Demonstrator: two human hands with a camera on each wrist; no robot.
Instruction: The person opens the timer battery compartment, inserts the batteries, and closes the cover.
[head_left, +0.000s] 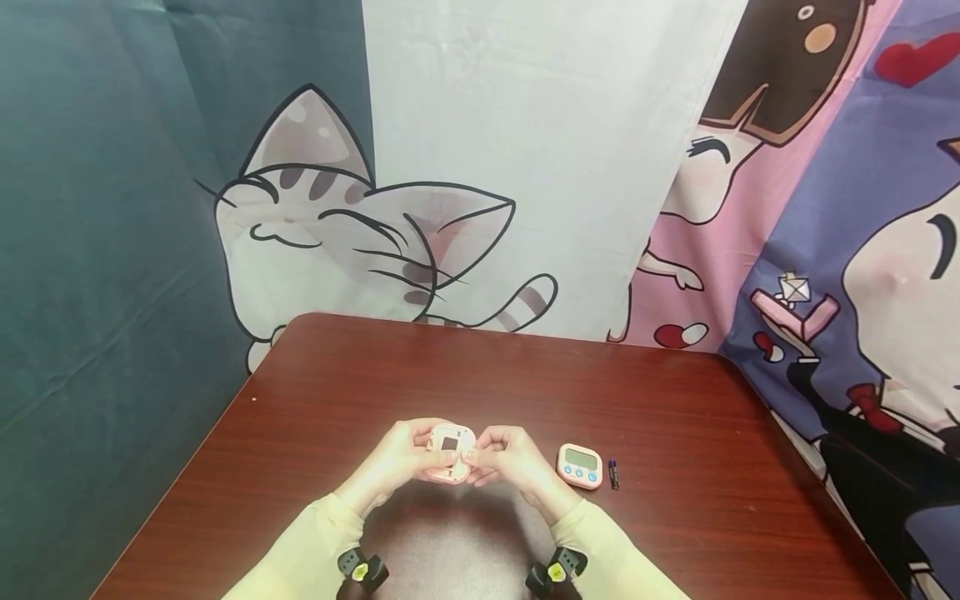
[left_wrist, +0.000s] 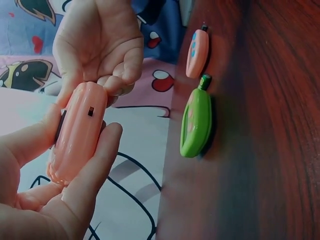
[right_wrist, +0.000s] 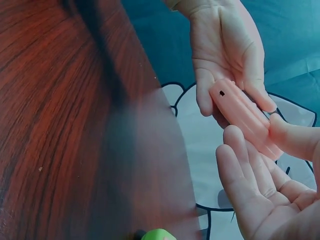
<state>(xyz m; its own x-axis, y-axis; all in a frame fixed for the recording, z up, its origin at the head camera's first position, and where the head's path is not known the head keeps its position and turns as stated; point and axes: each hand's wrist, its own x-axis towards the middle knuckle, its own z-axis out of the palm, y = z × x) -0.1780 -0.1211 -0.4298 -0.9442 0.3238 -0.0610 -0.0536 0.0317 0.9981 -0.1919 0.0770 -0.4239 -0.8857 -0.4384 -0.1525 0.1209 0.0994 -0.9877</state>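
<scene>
Both hands hold a pink kitchen timer (head_left: 447, 469) above the table, its back with a dark square facing the head camera. My left hand (head_left: 408, 454) grips it from the left, thumb over the back and fingers underneath. From the other side my right hand (head_left: 510, 458) pinches its edge between thumb and fingers. In the left wrist view the pink timer (left_wrist: 80, 132) is seen edge-on, with a small dark slot in its side. The right wrist view shows that pink timer (right_wrist: 245, 117) between the two hands.
Right of my hands, another pink timer (head_left: 580, 467) with blue buttons lies on the brown table (head_left: 675, 417), beside a small dark cylinder (head_left: 613, 474). A green timer (left_wrist: 196, 125) lies nearer, with a dark cylinder (left_wrist: 205, 82) by it. Printed cloth (head_left: 465, 125) hangs behind.
</scene>
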